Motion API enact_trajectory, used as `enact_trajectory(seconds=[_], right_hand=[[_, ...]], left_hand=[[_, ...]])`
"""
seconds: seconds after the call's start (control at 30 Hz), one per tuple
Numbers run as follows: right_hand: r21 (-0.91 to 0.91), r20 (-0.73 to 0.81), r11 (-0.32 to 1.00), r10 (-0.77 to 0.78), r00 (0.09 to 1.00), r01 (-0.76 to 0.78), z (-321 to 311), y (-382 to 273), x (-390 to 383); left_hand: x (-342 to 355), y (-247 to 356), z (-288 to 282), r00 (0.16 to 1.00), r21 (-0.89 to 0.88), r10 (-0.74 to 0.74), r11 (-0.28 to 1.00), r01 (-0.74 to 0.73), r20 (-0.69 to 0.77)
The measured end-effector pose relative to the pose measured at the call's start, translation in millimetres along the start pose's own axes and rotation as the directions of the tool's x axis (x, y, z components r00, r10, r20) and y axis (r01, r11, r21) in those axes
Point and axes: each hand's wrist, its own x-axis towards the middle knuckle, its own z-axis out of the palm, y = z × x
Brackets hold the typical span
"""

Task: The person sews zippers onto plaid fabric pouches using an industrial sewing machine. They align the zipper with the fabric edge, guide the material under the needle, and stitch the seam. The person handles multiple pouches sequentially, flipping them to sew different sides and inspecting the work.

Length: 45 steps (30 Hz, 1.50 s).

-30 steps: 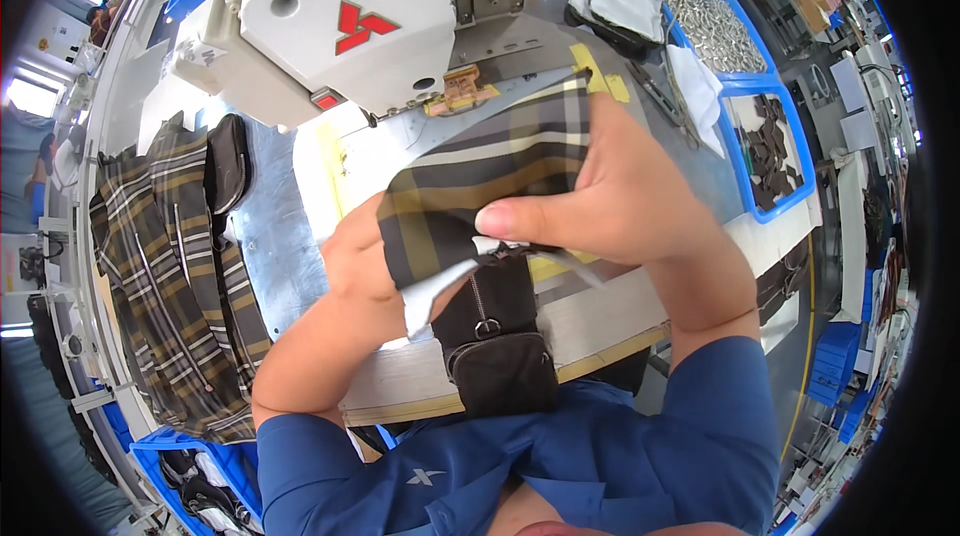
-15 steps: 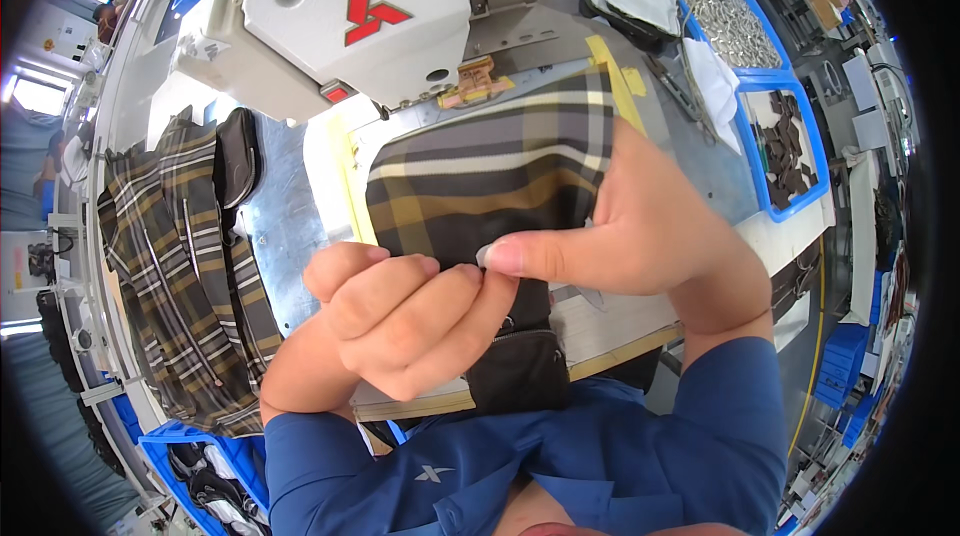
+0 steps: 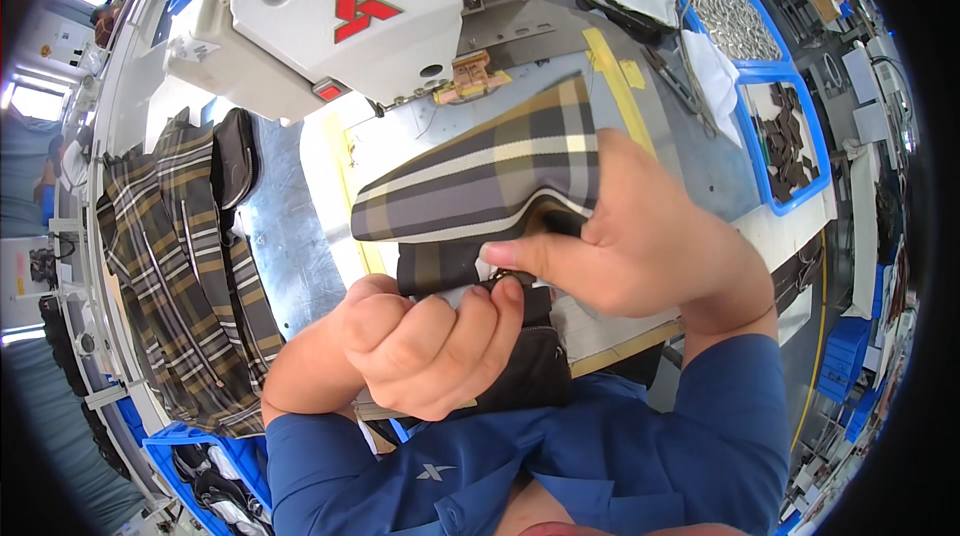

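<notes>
A plaid fabric piece point(image 3: 470, 161) in grey, black, white and olive is held up in front of me, folded over along its near side. My right hand point(image 3: 640, 236) grips its right end, thumb on the near side and fingers hidden behind the cloth. At the near edge my left hand point(image 3: 430, 346) is closed with curled fingers, its fingertips close to my right thumb. Between them shows a small dark fitting point(image 3: 505, 276), too small to name. Below hangs a black zippered pouch point(image 3: 525, 371), partly covered by my left hand.
A white sewing machine head point(image 3: 330, 16) stands beyond the cloth. More plaid pieces with zippers point(image 3: 185, 266) lie at left. Blue trays at right hold metal hardware point(image 3: 730, 16) and dark brown pieces point(image 3: 785, 141). Scissors point(image 3: 680, 86) rest by a white cloth point(image 3: 712, 81).
The plaid piece has tilted and come nearer, away from the machine. My left hand has moved slightly right and toward me, uncovering the small dark fitting.
</notes>
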Motion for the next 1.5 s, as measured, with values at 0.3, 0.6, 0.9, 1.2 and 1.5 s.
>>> enact_trajectory(seconds=[0.3,0.6,0.9,1.2,1.5], right_hand=[[0.285,0.067,0.943,0.160,0.985,-0.173,5,12,11],[0.451,0.013,0.828,0.367,0.930,-0.333,2,-2,11],[-0.181,-0.183,0.978,-0.133,0.974,0.100,1,-4,1],[-0.729,-0.082,0.564,-0.635,0.768,0.388,5,-5,5],[-0.618,0.061,0.541,-0.690,0.721,0.570,-1,15,6]], left_hand=[[-2,-5,8,0.997,-0.020,0.073,0.997,-0.074,-0.040],[12,-21,21,0.979,-0.267,-0.057,0.964,0.002,-0.198],[12,-26,4,0.981,-0.345,-0.136,0.935,0.081,-0.139],[11,-23,6,0.981,-0.379,-0.060,0.925,-0.014,-0.183],[14,-19,9,0.976,-0.440,-0.066,0.897,-0.032,-0.206]])
